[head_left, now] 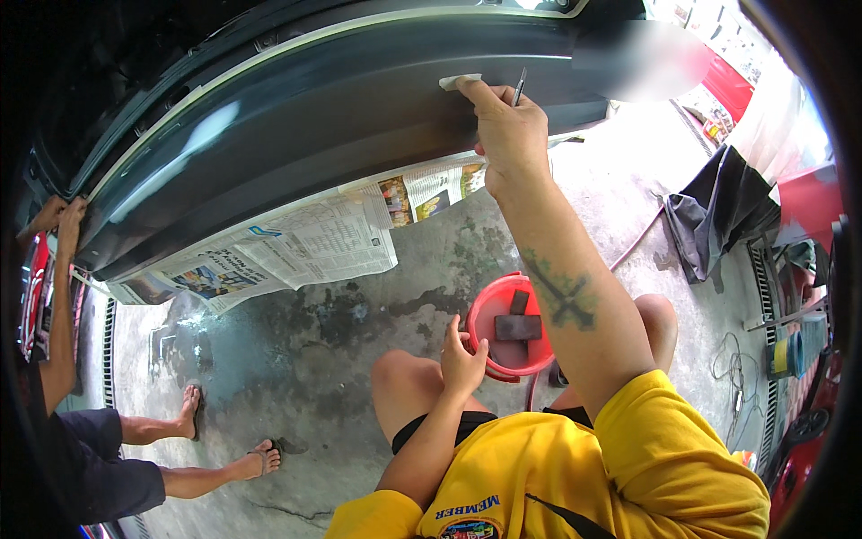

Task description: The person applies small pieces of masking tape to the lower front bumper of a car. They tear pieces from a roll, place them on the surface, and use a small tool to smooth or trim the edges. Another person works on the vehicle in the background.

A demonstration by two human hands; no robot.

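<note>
The left hand point(464, 361), fingers loosely spread, is at the left rim of a round red plastic bucket point(481, 295) on the stained concrete floor point(332, 350). Inside are cloudy liquid point(488, 322) and two dark, rectangular blocks point(518, 327). Farther out, the right hand point(514, 130) pinches a thin, pale sheet point(460, 83) at the smooth, curved car panel point(341, 99), toward its right end, a slim metallic tool point(520, 87) also between its fingers. Printed newspaper point(314, 247) hangs along the panel's lower edge.
</note>
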